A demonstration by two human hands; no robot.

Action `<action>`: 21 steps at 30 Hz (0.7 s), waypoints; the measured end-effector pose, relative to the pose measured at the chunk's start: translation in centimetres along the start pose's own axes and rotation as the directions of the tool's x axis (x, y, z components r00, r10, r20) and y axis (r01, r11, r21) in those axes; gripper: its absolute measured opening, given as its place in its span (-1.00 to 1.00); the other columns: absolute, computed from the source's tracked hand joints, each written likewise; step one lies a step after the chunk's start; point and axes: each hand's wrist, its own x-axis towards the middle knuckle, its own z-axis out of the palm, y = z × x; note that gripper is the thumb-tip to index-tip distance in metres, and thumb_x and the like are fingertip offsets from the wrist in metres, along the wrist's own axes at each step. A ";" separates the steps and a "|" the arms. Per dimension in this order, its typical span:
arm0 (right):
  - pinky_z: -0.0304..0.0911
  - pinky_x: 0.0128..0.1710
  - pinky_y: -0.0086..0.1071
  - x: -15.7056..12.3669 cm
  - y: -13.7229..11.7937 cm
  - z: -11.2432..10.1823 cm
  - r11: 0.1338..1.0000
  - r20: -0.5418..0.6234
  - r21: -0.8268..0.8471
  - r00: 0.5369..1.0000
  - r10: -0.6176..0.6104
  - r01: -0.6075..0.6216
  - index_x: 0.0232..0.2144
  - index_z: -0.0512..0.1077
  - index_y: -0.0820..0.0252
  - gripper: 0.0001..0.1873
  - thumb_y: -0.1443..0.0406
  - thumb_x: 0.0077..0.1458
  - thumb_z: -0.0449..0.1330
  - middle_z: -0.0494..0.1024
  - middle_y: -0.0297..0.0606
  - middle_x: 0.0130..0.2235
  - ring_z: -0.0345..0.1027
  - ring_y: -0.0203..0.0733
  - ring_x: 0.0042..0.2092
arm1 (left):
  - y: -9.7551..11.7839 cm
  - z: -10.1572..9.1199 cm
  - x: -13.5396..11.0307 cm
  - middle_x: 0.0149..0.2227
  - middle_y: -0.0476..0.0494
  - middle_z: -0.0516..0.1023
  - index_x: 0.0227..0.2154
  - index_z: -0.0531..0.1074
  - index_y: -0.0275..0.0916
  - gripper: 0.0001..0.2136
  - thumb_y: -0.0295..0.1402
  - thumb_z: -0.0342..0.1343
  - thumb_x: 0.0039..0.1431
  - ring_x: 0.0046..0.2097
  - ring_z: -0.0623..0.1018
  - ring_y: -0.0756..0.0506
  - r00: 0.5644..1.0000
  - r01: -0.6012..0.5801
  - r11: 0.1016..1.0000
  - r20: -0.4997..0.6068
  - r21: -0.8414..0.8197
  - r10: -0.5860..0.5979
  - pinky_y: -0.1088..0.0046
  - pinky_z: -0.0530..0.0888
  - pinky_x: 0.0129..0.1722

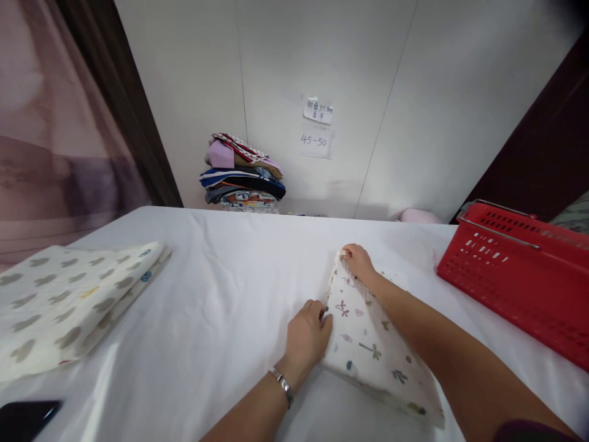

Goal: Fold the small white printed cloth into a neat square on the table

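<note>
A folded white cloth (363, 344) printed with small palm trees and leaves lies on the white-covered table (239, 270). My right hand (359, 261) pinches its far left corner, which is slightly raised. At the cloth's left edge, my left hand (308, 331) is closed with thumb and fingers on the fabric; a bracelet (281, 385) sits on that wrist. My right forearm crosses over the cloth's right side and hides part of it.
On the left lies another folded cloth (59, 301) with grey-brown shapes. A dark flat object (27, 417) is at the near left corner. A red basket (519, 276) stands at right. Stacked fabrics (243, 175) rise behind the table, beside paper notes (317, 110) on the wall.
</note>
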 end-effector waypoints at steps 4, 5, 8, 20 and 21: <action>0.09 -0.16 -0.41 0.2 0.4 0.3 0.999 0.030 0.038 0.999 -0.022 0.021 -0.31 0.46 0.14 -0.79 0.40 0.00 0.07 0.47 -0.27 -0.28 0.26 -0.22 -0.20 | -0.1 0.2 0.0 -0.38 -0.01 0.40 -0.43 0.30 -0.19 -0.90 -0.35 -0.07 0.14 -0.39 0.39 0.02 1.000 -0.016 1.000 -0.017 0.010 0.016 0.50 0.19 -0.41; 0.09 -0.15 -0.40 0.3 0.5 0.3 0.998 0.040 0.051 0.999 -0.034 0.032 -0.32 0.46 0.14 -0.79 0.41 0.00 0.06 0.47 -0.27 -0.28 0.25 -0.21 -0.18 | -0.1 0.2 0.0 -0.38 -0.01 0.40 -0.43 0.30 -0.19 -0.90 -0.34 -0.07 0.14 -0.39 0.39 0.01 1.000 -0.016 1.000 -0.017 0.009 0.016 0.49 0.19 -0.40; 0.09 -0.10 -0.39 0.4 0.9 0.4 0.993 0.063 0.098 0.996 -0.065 0.059 -0.34 0.46 0.15 -0.79 0.40 0.00 0.06 0.47 -0.27 -0.23 0.24 -0.20 -0.11 | -0.1 0.2 0.0 -0.37 -0.01 0.40 -0.42 0.31 -0.19 -0.90 -0.34 -0.06 0.15 -0.38 0.40 0.01 1.000 0.000 1.000 -0.004 0.005 0.000 0.50 0.20 -0.40; 0.15 -0.13 -0.37 0.5 0.9 0.4 0.966 0.023 0.258 0.999 0.023 -0.028 -0.41 0.36 0.16 -0.88 0.36 -0.07 0.05 0.47 -0.29 -0.18 0.29 -0.23 -0.13 | -0.1 0.2 0.0 -0.37 0.00 0.40 -0.44 0.29 -0.20 -0.92 -0.36 -0.05 0.13 -0.40 0.38 0.03 1.000 -0.017 1.000 -0.023 -0.006 0.017 0.51 0.19 -0.41; 0.17 -0.16 -0.38 0.6 0.9 0.5 0.964 0.031 0.261 0.999 0.043 -0.050 -0.42 0.36 0.16 -0.88 0.36 -0.07 0.05 0.48 -0.30 -0.22 0.31 -0.23 -0.17 | -0.1 0.3 0.0 -0.38 0.00 0.39 -0.44 0.29 -0.20 -0.92 -0.36 -0.05 0.13 -0.41 0.37 0.03 1.000 -0.017 1.000 -0.022 -0.005 0.017 0.51 0.19 -0.41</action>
